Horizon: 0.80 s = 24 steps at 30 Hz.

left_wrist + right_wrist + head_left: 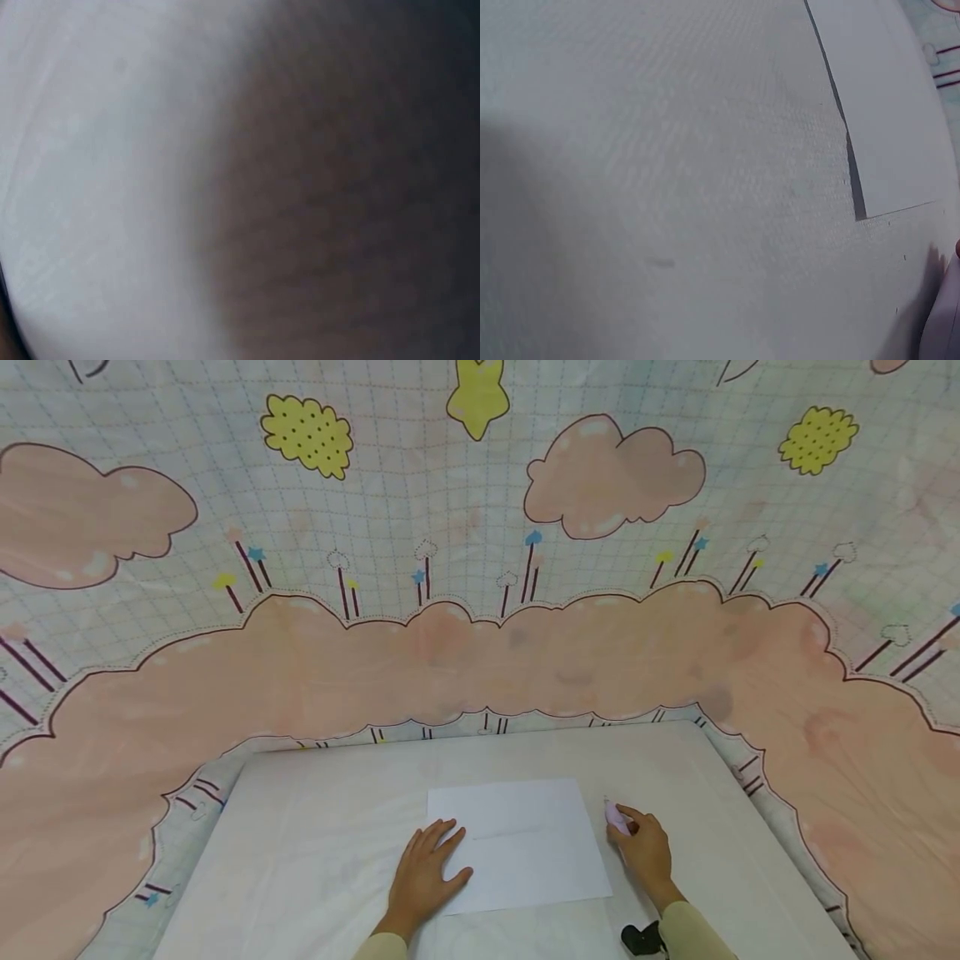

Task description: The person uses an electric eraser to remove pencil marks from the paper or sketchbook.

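Observation:
A white sheet of paper (525,847) with a faint line across its middle lies on the white table. My left hand (426,872) rests on the paper's left edge, fingers spread. The left wrist view is blurred, a dark shape filling its right side. Just off the paper's right edge, my right hand (647,847) pinches a small lilac tool (617,818) with a thin tip pointing away from me. I cannot tell what kind of tool it is. Part of its smooth, rounded lilac body (941,330) shows at the lower right of the right wrist view, near a corner of the paper (889,112).
The white-covered table (322,827) ends at a back edge against a patterned cloth (480,668) with clouds and stars. A black object (641,939) sits beside the right sleeve (693,931), at the near side of the table.

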### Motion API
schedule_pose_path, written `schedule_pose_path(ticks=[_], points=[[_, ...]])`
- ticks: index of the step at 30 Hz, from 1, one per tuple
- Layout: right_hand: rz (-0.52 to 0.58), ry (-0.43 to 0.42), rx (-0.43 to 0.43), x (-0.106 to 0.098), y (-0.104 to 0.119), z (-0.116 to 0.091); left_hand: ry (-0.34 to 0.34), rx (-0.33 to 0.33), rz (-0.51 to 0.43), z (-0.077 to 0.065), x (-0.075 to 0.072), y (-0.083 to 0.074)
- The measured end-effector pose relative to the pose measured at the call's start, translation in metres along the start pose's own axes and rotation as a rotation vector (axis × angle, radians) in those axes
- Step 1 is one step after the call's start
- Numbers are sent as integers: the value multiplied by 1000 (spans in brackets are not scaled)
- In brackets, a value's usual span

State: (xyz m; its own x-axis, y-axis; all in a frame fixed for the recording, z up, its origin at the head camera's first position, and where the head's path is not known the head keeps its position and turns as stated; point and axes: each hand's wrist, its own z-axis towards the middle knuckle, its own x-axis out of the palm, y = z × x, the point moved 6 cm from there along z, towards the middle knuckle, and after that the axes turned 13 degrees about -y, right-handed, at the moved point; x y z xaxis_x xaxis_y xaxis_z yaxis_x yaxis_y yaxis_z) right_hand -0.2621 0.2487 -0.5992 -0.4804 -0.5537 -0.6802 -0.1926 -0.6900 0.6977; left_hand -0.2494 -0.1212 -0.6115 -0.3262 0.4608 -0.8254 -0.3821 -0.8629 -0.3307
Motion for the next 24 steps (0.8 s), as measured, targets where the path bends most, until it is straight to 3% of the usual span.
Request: schedule_pose_path(ticks=[24], points=[[-18, -26, -54, 6, -3, 1, 10, -14, -21, 2, -2, 2]])
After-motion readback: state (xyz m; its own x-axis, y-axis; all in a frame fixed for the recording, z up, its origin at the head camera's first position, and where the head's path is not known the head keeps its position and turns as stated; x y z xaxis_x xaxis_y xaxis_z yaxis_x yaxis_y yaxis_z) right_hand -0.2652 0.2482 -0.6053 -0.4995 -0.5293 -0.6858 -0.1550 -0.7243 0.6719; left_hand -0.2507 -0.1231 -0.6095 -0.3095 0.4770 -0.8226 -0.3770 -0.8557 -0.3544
